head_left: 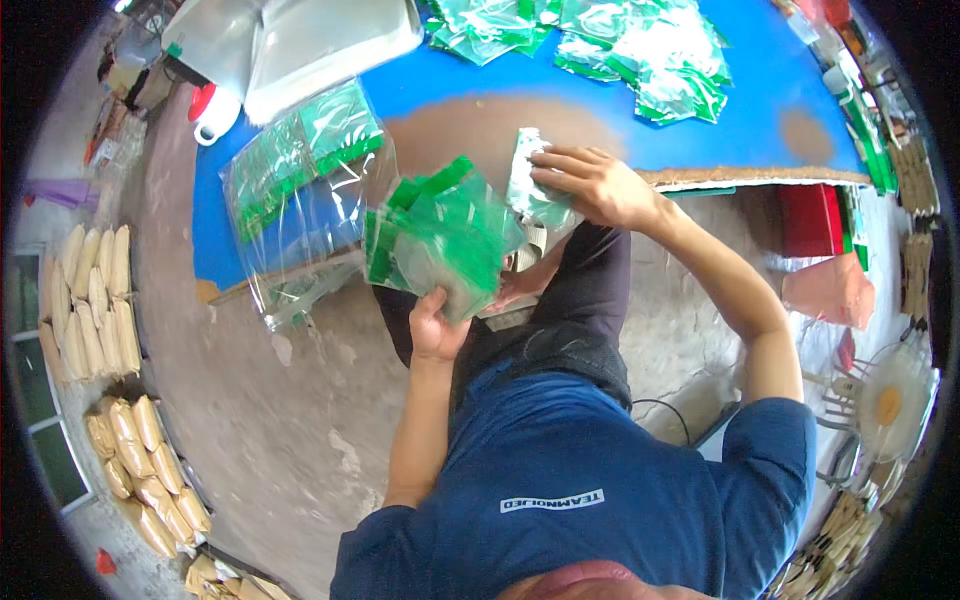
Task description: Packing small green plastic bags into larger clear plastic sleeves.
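My left hand (pixel 438 325) is closed on the lower edge of a fanned stack of green and clear plastic packets (pixel 450 235), held above my lap. At the table's near edge, my right hand (pixel 605 188) has its fingers laid over a shiny, silvery-clear plastic packet (pixel 525 170). That hand's thumb is hidden, and the packet hangs partly past the edge. Left of the stack, a large clear plastic bag (pixel 330 205) lies across the blue table (pixel 470 85), with rows of green packets (pixel 270 185) inside. Its mouth droops over the edge.
Two loose piles of green and clear packets (pixel 660 60) lie at the table's far side. A metal tray (pixel 330 50) and a white jug with a red lid (pixel 216 115) are at the far left. Under the table's right side stands a red box (pixel 810 220). Filled brown bags (pixel 140 450) line the left.
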A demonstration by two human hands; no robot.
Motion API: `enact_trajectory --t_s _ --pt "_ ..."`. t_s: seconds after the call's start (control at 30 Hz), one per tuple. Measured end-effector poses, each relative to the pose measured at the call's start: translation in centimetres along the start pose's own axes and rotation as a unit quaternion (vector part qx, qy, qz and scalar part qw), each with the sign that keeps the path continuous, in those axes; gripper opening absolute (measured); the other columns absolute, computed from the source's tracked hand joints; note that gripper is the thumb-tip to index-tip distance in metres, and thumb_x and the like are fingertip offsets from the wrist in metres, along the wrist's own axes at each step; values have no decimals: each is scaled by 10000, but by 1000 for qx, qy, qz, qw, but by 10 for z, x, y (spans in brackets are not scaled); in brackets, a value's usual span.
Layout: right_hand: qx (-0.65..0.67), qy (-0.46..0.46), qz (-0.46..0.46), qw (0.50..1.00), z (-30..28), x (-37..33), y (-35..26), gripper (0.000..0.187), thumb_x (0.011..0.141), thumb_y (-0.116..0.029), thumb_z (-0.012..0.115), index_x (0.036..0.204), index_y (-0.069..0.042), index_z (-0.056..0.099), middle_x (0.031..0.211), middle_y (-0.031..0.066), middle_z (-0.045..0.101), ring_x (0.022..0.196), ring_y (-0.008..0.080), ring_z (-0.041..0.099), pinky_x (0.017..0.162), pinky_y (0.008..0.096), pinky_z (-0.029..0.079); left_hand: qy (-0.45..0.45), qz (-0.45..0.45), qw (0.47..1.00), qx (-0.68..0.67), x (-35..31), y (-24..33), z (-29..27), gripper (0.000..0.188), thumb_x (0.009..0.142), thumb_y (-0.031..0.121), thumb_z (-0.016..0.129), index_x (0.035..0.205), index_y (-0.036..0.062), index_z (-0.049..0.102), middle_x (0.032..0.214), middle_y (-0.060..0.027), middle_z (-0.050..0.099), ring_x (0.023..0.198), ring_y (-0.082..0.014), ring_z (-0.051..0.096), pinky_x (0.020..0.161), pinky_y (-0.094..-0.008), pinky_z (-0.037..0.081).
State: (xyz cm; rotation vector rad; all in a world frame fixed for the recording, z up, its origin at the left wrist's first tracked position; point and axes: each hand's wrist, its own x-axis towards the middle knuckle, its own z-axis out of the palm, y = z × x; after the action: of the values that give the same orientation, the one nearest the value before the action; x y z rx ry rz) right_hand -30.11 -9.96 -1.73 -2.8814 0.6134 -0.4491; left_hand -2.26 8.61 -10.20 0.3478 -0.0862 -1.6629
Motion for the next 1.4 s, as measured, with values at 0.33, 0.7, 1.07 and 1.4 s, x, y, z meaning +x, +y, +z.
enact_trajectory --t_s 0.33,0.7,1.07,1.4 --pt "67 101 37 992 0 47 -116 594 889 -339 689 1359 -12 534 1488 205 447 1399 403 397 1157 513 317 101 30 975 198 2 -3 50 533 938 181 644 1414 31 458 1361 -100 570 1265 -250 550 1059 -435 462" --pt "276 -55 130 951 -26 106 -58 470 966 -402 594 1138 33 641 1157 188 662 1101 411 610 941 447 505 105 0 960 259 -3 -1 43 637 817 16 741 1390 40 466 1272 -97 586 1180 -237 579 1013 -407 475" --pt "-8 54 81 995 30 99 -16 616 933 -477 569 1313 8 555 1279 239 526 1327 439 417 1117 569 305 -30 2 1000 -2 -13 17 -11 686 802 77 771 1407 -5 458 1426 -137 529 1343 -322 472 1178 -484 330" --pt "86 226 192 951 6 43 4 372 882 -111 624 1238 -8 592 1264 213 585 1141 410 574 959 463 478 22 -25 999 -16 12 7 -12 792 814 76 769 1484 22 350 1488 -171 451 1389 -422 392 1177 -629 276"
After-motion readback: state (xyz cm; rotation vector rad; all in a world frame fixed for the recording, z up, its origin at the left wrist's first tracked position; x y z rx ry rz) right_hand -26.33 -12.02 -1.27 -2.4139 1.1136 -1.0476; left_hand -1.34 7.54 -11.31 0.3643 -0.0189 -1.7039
